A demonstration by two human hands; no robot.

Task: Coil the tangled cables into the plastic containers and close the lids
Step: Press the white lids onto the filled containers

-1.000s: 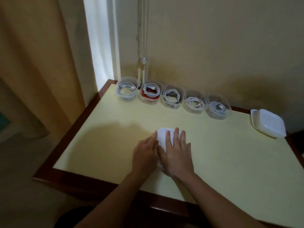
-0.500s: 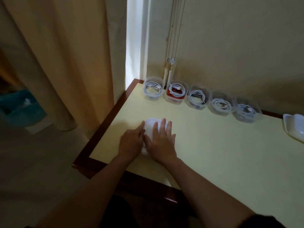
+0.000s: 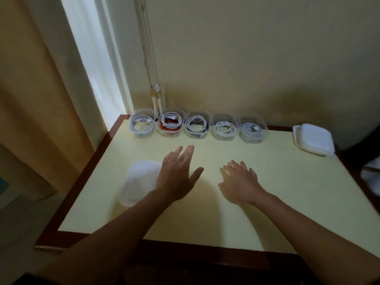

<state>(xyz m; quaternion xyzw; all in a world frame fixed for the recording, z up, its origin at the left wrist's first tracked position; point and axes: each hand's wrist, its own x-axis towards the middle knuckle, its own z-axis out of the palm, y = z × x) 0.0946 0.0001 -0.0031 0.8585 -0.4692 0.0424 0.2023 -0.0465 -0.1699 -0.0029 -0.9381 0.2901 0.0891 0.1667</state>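
Head view: your left hand [image 3: 176, 175] and right hand [image 3: 240, 184] hover spread, empty; closed container [image 3: 139, 182] sits aside, likely freeing working surface [image 3: 267, 192]

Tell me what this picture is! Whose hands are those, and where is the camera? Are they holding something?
There is no machine here, just a person. The camera sits on the person's head and looks forward and down, so you see their own arms reaching out. The left hand and the right hand are both open over the yellow table and hold nothing. Next to the left hand lies a container with a white lid on it. At the back, by the wall, five clear containers stand in a row without lids, each with a coiled cable inside. On the far right lies a stack of white lids.
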